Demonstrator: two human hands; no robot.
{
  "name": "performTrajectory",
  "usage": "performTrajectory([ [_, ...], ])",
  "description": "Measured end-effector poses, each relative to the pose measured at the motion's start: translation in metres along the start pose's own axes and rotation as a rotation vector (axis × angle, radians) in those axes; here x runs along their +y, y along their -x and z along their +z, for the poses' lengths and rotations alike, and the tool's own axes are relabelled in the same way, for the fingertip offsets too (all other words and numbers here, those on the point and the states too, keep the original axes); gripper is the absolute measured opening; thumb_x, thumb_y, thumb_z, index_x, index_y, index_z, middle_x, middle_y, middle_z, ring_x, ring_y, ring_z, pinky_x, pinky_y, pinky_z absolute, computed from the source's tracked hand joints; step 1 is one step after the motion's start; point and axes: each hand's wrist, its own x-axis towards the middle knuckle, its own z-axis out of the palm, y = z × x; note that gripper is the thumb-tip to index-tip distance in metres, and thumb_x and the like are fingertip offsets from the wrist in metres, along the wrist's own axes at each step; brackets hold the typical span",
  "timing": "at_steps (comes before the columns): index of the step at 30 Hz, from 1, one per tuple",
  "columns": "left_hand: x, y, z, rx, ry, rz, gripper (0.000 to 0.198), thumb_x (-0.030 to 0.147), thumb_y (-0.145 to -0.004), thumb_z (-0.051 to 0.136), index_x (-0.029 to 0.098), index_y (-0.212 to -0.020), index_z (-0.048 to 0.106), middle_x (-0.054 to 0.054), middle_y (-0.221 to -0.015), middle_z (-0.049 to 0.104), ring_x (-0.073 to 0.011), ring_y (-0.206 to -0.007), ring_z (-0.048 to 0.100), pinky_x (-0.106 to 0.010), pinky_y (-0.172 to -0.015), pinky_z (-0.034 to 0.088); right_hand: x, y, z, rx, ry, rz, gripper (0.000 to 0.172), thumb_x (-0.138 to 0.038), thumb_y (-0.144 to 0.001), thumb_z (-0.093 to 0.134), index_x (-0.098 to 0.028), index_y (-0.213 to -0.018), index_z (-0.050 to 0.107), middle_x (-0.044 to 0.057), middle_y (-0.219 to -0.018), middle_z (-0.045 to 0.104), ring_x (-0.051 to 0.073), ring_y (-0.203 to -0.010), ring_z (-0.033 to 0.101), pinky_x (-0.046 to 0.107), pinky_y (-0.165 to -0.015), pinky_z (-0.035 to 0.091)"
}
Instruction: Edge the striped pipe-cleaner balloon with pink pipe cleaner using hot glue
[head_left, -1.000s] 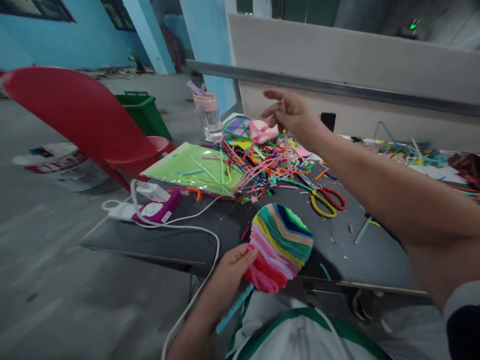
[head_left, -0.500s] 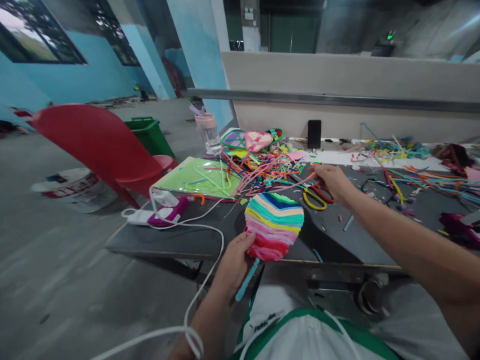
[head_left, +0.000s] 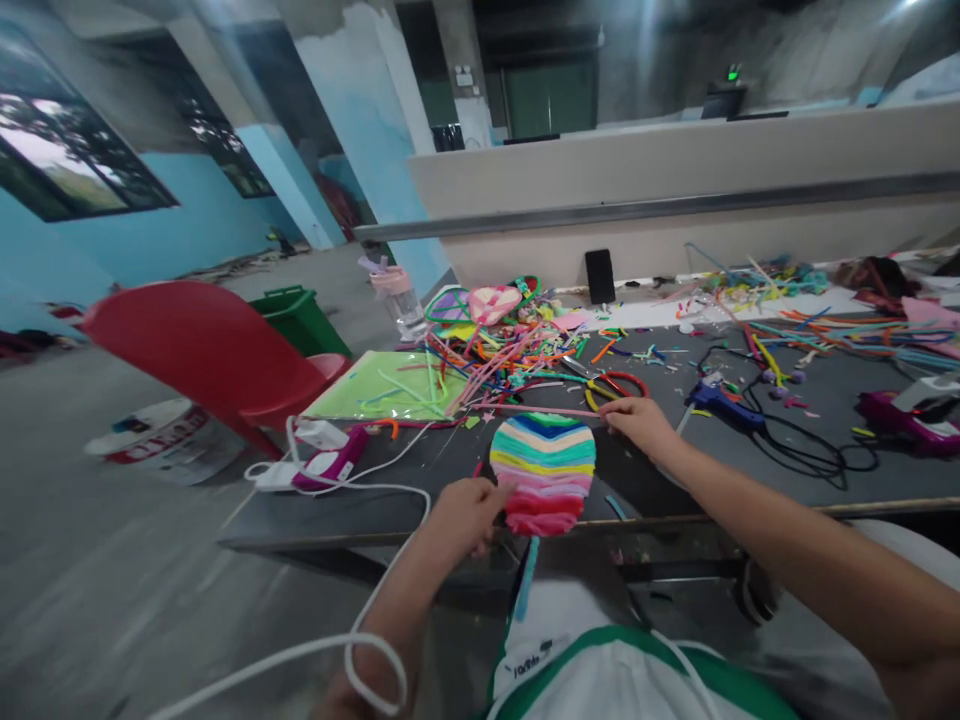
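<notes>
My left hand [head_left: 474, 512] grips the lower left edge of a rounded craft piece [head_left: 543, 470] faced with rows of fuzzy pipe cleaners in blue, teal, yellow, pink and red. A light-blue stem [head_left: 528, 575] hangs from its bottom. Beyond its top edge, my right hand [head_left: 637, 425] pinches the end of a long pink pipe cleaner [head_left: 536, 408], which stretches left toward the pile. Scissors [head_left: 622, 378] with red and yellow handles lie just behind my right hand. Some fingers of my left hand are hidden.
A pile of pipe cleaners [head_left: 499, 355] and a green sheet [head_left: 367, 385] lie at the back left. A blue glue gun [head_left: 724, 400] with a black cord is at right. White cable [head_left: 420, 545] loops past my left arm. Bottle [head_left: 400, 300] and phone [head_left: 599, 276] stand behind.
My right hand has come back toward me from the scissors, drawing the pink pipe cleaner along near the craft piece. The craft piece has turned slightly, and the view has shifted.
</notes>
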Motion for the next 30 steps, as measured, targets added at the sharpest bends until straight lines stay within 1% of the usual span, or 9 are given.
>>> performTrajectory([
  [3,0.019,-0.013,-0.014,0.258,-0.403,0.278,0.04,0.049,-0.085,0.045,0.019,-0.063,0.059,-0.006,-0.063,0.064,-0.0196,-0.065,0.061,-0.027,-0.061,0.041,0.003,0.006,-0.005,-0.032,0.134,-0.048,0.016,-0.026,-0.067,0.061,-0.026,-0.078,0.073,0.001,-0.076,0.072,0.019,-0.073,0.064,0.028,-0.066,0.045],
  [6,0.044,-0.047,-0.002,0.365,-0.422,0.594,0.029,0.034,-0.088,0.043,0.019,-0.099,0.065,-0.01,-0.1,0.068,-0.0225,-0.097,0.061,-0.033,-0.087,0.042,0.001,0.012,-0.005,-0.072,0.203,-0.089,0.016,-0.027,-0.069,0.063,-0.03,-0.08,0.074,0.001,-0.087,0.073,0.021,-0.088,0.063,0.028,-0.073,0.044],
  [8,0.059,-0.075,0.016,0.299,-0.434,0.791,0.032,0.026,-0.088,0.044,0.017,-0.113,0.061,-0.013,-0.122,0.06,-0.0233,-0.118,0.05,-0.038,-0.101,0.035,0.001,0.014,-0.002,-0.091,0.219,-0.095,0.018,-0.026,-0.072,0.061,-0.03,-0.084,0.074,0.001,-0.088,0.073,0.022,-0.09,0.063,0.028,-0.072,0.044],
  [11,0.073,-0.111,0.041,0.132,-0.52,0.808,0.033,0.021,-0.084,0.05,0.02,-0.116,0.06,-0.013,-0.13,0.054,-0.0274,-0.127,0.041,-0.051,-0.105,0.025,0.006,0.012,0.005,-0.12,0.191,-0.08,0.021,-0.024,-0.074,0.058,-0.03,-0.086,0.073,0.0,-0.077,0.072,0.019,-0.079,0.064,0.027,-0.067,0.045],
  [14,0.076,-0.129,0.05,-0.061,-0.516,0.777,0.022,0.026,-0.084,0.052,0.023,-0.102,0.065,-0.008,-0.112,0.065,-0.0269,-0.118,0.049,-0.055,-0.106,0.016,0.013,0.008,0.011,-0.139,0.105,-0.036,0.02,-0.024,-0.074,0.057,-0.027,-0.087,0.072,-0.002,-0.062,0.068,0.016,-0.063,0.062,0.026,-0.059,0.046],
  [16,0.077,-0.133,0.046,-0.177,-0.415,0.749,0.018,0.029,-0.081,0.056,0.022,-0.091,0.067,-0.005,-0.096,0.069,-0.0233,-0.101,0.057,-0.047,-0.102,0.026,0.015,0.007,0.014,-0.146,0.028,-0.002,0.02,-0.025,-0.075,0.057,-0.023,-0.089,0.071,-0.001,-0.059,0.066,0.015,-0.055,0.06,0.026,-0.053,0.046],
  [22,0.086,-0.126,0.011,-0.186,-0.207,0.682,0.02,0.033,-0.081,0.052,0.016,-0.081,0.062,0.0,-0.071,0.058,-0.0137,-0.067,0.051,-0.023,-0.061,0.039,-0.002,0.014,0.018,-0.111,-0.205,0.006,0.036,-0.031,-0.081,0.052,-0.018,-0.114,0.058,0.004,-0.089,0.07,0.014,-0.071,0.065,0.027,-0.064,0.052],
  [26,0.093,-0.096,-0.018,-0.027,0.085,0.619,0.02,0.035,-0.08,0.055,0.015,-0.076,0.057,0.003,-0.067,0.051,-0.0108,-0.061,0.046,-0.021,-0.058,0.036,-0.04,0.036,0.017,-0.158,-0.422,0.023,0.05,-0.032,-0.077,0.06,-0.021,-0.125,0.049,0.006,-0.107,0.067,0.017,-0.096,0.063,0.03,-0.082,0.05],
  [30,0.092,-0.04,-0.028,0.154,0.28,0.609,0.015,0.031,-0.079,0.058,0.016,-0.08,0.057,0.003,-0.07,0.052,-0.0104,-0.064,0.047,-0.02,-0.061,0.037,-0.072,0.075,0.013,-0.365,-0.516,0.001,0.038,-0.038,-0.07,0.067,-0.021,-0.104,0.061,0.003,-0.094,0.069,0.018,-0.084,0.063,0.029,-0.074,0.05],
])
